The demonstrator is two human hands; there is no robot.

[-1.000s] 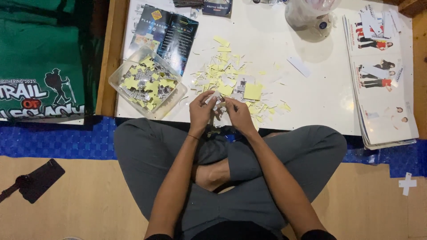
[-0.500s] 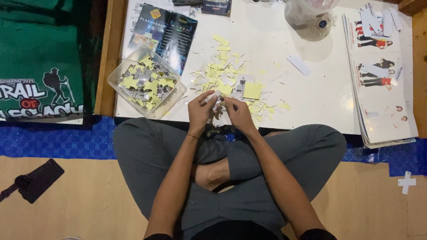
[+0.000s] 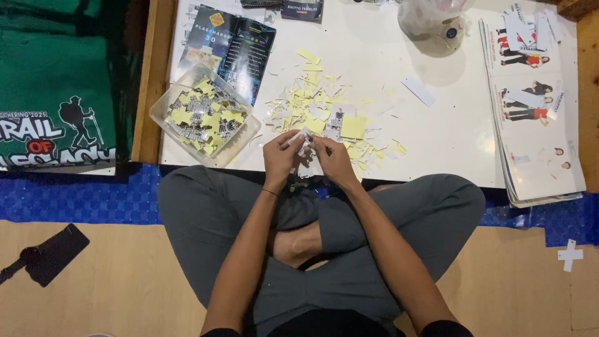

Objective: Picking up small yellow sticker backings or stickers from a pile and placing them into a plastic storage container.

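Note:
I sit cross-legged at the edge of a low white table [image 3: 437, 131]. My left hand [image 3: 279, 159] and my right hand [image 3: 334, 161] meet over the table's near edge, both pinching one small white paper sticker piece [image 3: 299, 138] between their fingertips. Just beyond the hands lies a heap of yellow and white paper scraps [image 3: 318, 109]. To the left of my left hand stands a clear plastic tub [image 3: 163, 107] holding several yellow-backed printed pieces.
A dark printed sheet [image 3: 228, 47] lies behind the tub. A stack of printed sheets with figures [image 3: 530, 106] fills the table's right side. A clear bag [image 3: 430, 19] sits at the back. A green banner [image 3: 56, 87] lies left; a blue mat [image 3: 75, 193] runs below.
The hands stay together at the table's edge; the fingers have shifted slightly on the small paper piece. Nothing else has moved.

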